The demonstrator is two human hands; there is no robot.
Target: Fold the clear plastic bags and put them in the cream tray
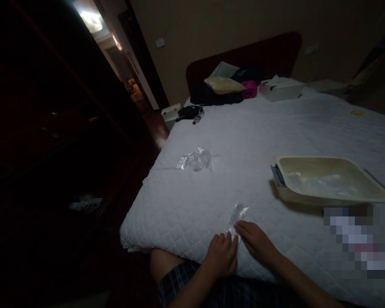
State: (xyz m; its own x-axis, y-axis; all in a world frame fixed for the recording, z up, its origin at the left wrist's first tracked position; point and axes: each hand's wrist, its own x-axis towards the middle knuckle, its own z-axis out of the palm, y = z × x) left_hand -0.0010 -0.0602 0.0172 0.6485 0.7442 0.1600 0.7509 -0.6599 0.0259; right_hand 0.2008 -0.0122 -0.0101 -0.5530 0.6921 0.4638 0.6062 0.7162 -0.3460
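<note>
A small clear plastic bag (240, 210) lies on the white quilted bed cover near the front edge of the bed. My right hand (258, 241) has its fingertips closed on the bag's right side. Beside it my left hand (222, 254) bends its fingers onto the bag's lower end, close to my right fingertips. Farther off to the left rests a crumpled clear plastic bag (197, 159). To the right stands a cream plastic basin (321, 200) with grey handles, and clear plastic pieces (327, 184) lie inside it.
By the headboard (276, 51) are a yellowish pillow (224, 85), dark and pink fabric and a white box (282, 89). A black bag (190, 112) and a small bottle (198, 116) lie at the far left corner. A blurred-out patch covers something right of me. The room is dim.
</note>
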